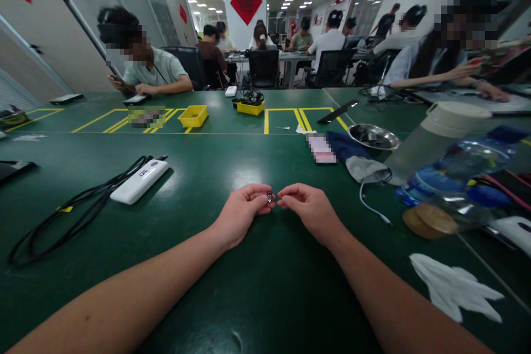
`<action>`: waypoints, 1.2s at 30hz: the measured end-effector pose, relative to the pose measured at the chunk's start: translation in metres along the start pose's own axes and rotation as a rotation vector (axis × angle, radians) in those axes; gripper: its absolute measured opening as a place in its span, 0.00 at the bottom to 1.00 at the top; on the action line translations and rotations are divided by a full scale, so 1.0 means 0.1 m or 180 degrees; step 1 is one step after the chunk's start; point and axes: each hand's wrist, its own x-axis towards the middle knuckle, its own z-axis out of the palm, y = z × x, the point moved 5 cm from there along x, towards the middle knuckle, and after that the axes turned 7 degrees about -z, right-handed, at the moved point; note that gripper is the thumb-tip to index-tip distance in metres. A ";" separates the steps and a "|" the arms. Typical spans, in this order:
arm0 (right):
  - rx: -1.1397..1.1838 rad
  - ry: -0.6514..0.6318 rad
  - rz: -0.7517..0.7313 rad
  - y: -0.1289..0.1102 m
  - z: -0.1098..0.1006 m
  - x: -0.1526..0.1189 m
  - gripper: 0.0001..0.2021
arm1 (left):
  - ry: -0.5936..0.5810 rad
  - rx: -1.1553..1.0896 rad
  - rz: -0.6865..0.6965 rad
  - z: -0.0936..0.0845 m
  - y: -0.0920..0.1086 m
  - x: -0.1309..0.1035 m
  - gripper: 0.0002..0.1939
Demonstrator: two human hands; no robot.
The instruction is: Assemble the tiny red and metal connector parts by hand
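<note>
Forearms angled inward; fingers pinched

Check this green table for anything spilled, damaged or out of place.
No spill or damage shows. The crumpled white tissue or cloth beside the right forearm looks stray, and the black cable sprawls loosely by the white oblong device. The blue-labelled bottle seems to lean, perhaps from lens distortion.
</note>
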 end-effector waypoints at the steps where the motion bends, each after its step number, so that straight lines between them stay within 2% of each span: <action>1: 0.0087 0.0003 0.0053 0.01 0.01 0.00 0.06 | 0.0005 0.0023 -0.0012 0.00 0.00 0.00 0.11; 5: 0.0607 0.0038 0.0275 0.07 0.03 -0.01 0.06 | 0.0026 0.0067 -0.0063 0.00 -0.02 0.01 0.10; 10: 0.0792 0.0044 0.0298 0.12 0.02 -0.01 0.06 | -0.0027 0.0172 -0.0019 0.01 -0.02 0.00 0.10; 25: 0.0886 -0.0176 0.0277 0.10 0.04 -0.02 0.06 | -0.0018 0.0137 -0.0121 0.02 -0.03 0.00 0.10; 36: 0.0838 -0.0171 0.0282 0.11 0.04 -0.01 0.06 | -0.0139 0.0173 -0.0016 0.02 -0.01 -0.02 0.11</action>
